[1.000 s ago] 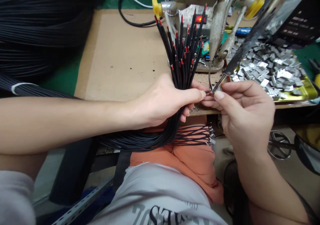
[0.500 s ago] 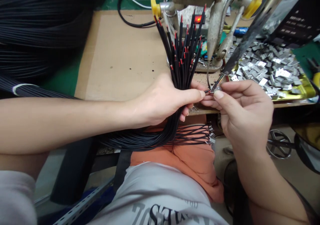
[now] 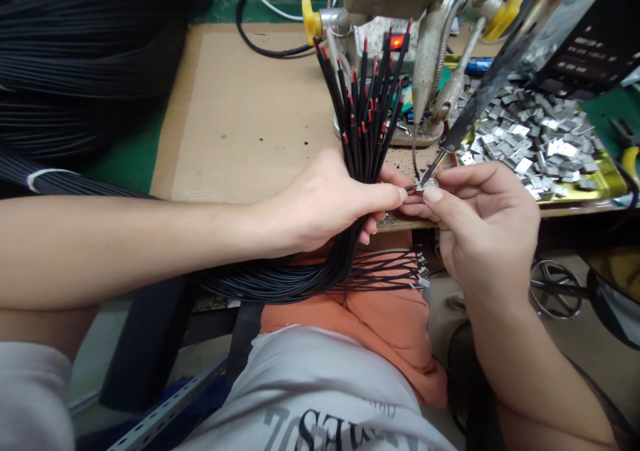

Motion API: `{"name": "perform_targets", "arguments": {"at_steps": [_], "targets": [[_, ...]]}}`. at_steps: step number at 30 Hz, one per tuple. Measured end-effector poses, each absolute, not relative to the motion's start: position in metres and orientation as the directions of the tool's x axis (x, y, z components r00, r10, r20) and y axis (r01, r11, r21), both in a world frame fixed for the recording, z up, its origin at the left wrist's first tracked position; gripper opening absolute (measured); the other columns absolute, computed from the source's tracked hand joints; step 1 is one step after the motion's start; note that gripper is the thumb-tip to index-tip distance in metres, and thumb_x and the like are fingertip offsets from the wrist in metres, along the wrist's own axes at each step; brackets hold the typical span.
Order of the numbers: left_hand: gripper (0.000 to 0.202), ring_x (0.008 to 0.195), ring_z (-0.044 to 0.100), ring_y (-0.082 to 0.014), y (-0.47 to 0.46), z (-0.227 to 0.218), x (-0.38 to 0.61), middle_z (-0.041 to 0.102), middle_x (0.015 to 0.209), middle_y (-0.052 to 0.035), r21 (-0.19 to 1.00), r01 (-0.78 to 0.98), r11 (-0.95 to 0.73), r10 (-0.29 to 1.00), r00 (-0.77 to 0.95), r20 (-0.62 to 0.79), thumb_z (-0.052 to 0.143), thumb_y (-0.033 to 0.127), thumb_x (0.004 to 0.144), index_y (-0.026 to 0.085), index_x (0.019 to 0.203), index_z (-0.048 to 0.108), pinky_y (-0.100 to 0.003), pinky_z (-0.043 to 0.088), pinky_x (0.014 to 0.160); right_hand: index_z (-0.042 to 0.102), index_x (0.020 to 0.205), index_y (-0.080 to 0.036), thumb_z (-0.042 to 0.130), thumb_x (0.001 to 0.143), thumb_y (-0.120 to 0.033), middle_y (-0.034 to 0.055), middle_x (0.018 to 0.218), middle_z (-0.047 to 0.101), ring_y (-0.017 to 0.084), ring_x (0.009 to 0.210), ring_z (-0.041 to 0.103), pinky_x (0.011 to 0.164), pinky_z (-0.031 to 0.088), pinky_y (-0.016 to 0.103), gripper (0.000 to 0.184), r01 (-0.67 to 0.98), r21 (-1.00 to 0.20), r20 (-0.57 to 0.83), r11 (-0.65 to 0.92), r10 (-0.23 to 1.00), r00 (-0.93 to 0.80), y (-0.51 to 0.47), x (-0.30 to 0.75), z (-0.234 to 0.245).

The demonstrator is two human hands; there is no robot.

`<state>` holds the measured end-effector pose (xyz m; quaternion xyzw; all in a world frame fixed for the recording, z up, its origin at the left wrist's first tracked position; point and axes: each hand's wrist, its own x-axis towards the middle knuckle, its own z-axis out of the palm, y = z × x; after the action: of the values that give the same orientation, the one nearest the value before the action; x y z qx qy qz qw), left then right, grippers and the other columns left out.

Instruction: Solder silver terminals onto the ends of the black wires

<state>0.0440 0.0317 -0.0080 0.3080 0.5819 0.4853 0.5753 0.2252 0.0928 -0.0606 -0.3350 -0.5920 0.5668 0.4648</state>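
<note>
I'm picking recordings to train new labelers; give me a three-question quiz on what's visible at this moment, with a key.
1. What does the left hand grip?
a) pliers
b) a bundle of black cables
c) a white cord

2. True or false: the switch glows red.

3. Fill in: the soldering iron points down toward a small metal piece pinched by the ____ hand.

Key:
1. b
2. True
3. right hand

The person is wearing a light grey shirt [image 3: 295, 377]; its short sleeve [image 3: 33, 391] is leaving the forearm bare. Black and grey letters [image 3: 342, 431] are crossing the front, and an orange garment [image 3: 385, 324] is covering the lap.
</note>
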Motion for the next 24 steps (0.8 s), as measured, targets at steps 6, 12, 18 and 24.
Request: {"name": "perform_targets", "arguments": {"at_steps": [6, 12, 18, 24], "targets": [[0.015, 0.045, 0.063, -0.0103, 0.0293, -0.0109, 0.0425, 0.068, 0.058, 0.002, 0.904, -0.279, 0.324, 0.931, -0.074, -0.356, 0.074, -0.001, 0.089, 0.014, 0.089, 0.078, -0.019, 0.055, 0.044, 0.073, 0.095, -0.026, 0.091, 0.089, -0.012, -0.0032, 0.082, 0.084, 0.02, 0.07, 0.087, 0.069, 0.077, 0.031, 0.023, -0.109, -0.985, 0.16, 0.132, 0.936, -0.313, 0.0905, 0.224, -0.0579], [0.011, 0.047, 0.069, -0.0123, 0.0295, -0.0127, 0.0404, 0.071, 0.059, 0.0006, 0.912, -0.26, 0.316, 0.938, -0.061, -0.342, 0.075, 0.001, 0.09, 0.012, 0.09, 0.077, -0.021, 0.059, 0.05, 0.076, 0.093, -0.023, 0.093, 0.085, -0.008, -0.004, 0.08, 0.084, 0.021, 0.067, 0.086, 0.067, 0.078, 0.031, 0.024, -0.146, -0.978, 0.188, 0.15, 0.936, -0.297, 0.0901, 0.2219, -0.0578], [0.007, 0.047, 0.069, -0.0118, 0.029, -0.0173, 0.0394, 0.071, 0.06, 0.0015, 0.916, -0.268, 0.3, 0.945, -0.047, -0.323, 0.078, 0.007, 0.09, 0.013, 0.094, 0.078, -0.021, 0.058, 0.051, 0.077, 0.092, -0.024, 0.091, 0.087, -0.007, -0.0039, 0.079, 0.084, 0.02, 0.066, 0.086, 0.069, 0.078, 0.03, 0.023, -0.161, -0.974, 0.199, 0.158, 0.937, -0.288, 0.0901, 0.2216, -0.058], [0.006, 0.046, 0.067, -0.0109, 0.0297, -0.0179, 0.0395, 0.07, 0.06, 0.0017, 0.92, -0.276, 0.279, 0.953, -0.037, -0.301, 0.079, 0.008, 0.09, 0.013, 0.087, 0.078, -0.02, 0.057, 0.049, 0.077, 0.093, -0.025, 0.09, 0.089, -0.007, -0.0024, 0.081, 0.086, 0.022, 0.068, 0.087, 0.07, 0.079, 0.033, 0.023, -0.168, -0.973, 0.205, 0.16, 0.934, -0.292, 0.0899, 0.2218, -0.0585]]}}
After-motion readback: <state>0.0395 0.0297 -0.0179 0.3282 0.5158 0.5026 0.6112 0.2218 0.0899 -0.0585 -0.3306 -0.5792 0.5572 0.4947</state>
